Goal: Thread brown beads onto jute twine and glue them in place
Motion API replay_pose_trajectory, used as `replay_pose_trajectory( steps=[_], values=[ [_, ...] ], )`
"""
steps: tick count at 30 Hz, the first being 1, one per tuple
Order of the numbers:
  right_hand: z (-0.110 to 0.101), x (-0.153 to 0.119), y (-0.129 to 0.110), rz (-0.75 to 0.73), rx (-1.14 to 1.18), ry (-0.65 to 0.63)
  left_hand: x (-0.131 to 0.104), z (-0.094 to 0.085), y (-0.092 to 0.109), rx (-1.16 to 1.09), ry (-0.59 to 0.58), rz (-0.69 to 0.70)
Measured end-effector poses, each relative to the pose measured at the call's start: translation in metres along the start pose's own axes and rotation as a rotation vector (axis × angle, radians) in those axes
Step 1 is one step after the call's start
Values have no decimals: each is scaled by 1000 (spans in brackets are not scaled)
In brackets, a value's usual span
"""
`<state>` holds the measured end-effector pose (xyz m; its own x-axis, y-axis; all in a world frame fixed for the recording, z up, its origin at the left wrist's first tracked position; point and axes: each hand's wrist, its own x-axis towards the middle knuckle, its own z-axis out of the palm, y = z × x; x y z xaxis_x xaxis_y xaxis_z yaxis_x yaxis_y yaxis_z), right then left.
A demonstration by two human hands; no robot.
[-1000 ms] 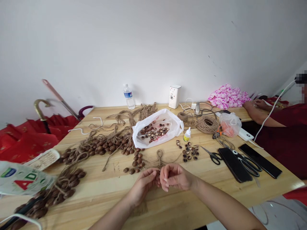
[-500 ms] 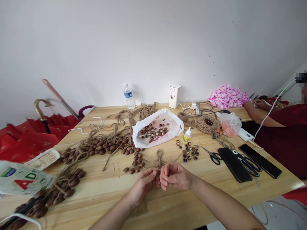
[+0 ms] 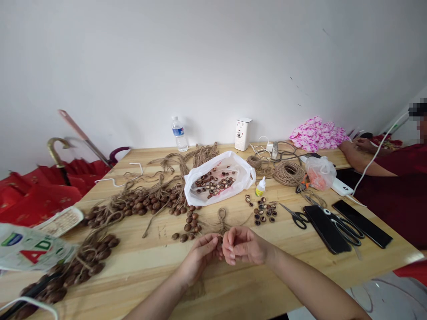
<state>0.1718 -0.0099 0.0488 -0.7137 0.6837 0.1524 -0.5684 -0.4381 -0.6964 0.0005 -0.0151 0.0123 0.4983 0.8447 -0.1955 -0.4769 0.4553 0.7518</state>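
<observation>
While the left hand (image 3: 200, 255) pinches a small brown piece (image 3: 219, 240) at its fingertips, seemingly to steady it, knotted twine (image 3: 221, 226) lies just beyond both hands, loop pointing away. The right hand (image 3: 246, 246) curls close beside (whether it grips anything, I cannot tell). Half shells (image 3: 263, 219) sit ahead and right, probably for easy reach.

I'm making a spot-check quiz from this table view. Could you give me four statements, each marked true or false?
1. The twine loop lies just beyond the left hand and right hand. True.
2. The water bottle lies on its side. False: the water bottle stands upright.
3. The small squeeze bottle stands beside the white bag. True.
4. Loose shell halves lie left of the bag. False: the shell halves lie to its right.
</observation>
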Motion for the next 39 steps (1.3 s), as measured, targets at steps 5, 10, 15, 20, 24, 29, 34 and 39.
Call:
replay_pose_trajectory(
  steps=[5,10,15,20,24,29,34,39],
  values=[
    [-3,0,2,-1,-1,-1,1,0,0,-7,0,6],
    [-4,0,1,-9,-3,-2,1,-1,0,1,-9,6],
    [-1,0,1,2,-12,9,1,-1,-1,-1,-6,4],
    [-3,1,2,-7,-29,16,0,-1,-1,3,-8,1],
    [-6,1,4,-17,-58,20,0,-3,-2,12,-8,-1],
    [-8,0,4,-5,-81,20,2,-4,-3,17,-22,-11],
    [-5,-1,3,0,-61,5,1,-2,-1,-1,-7,-12],
    [-5,-2,2,30,-52,7,1,-3,-2,-5,-8,-13]
  ],
)
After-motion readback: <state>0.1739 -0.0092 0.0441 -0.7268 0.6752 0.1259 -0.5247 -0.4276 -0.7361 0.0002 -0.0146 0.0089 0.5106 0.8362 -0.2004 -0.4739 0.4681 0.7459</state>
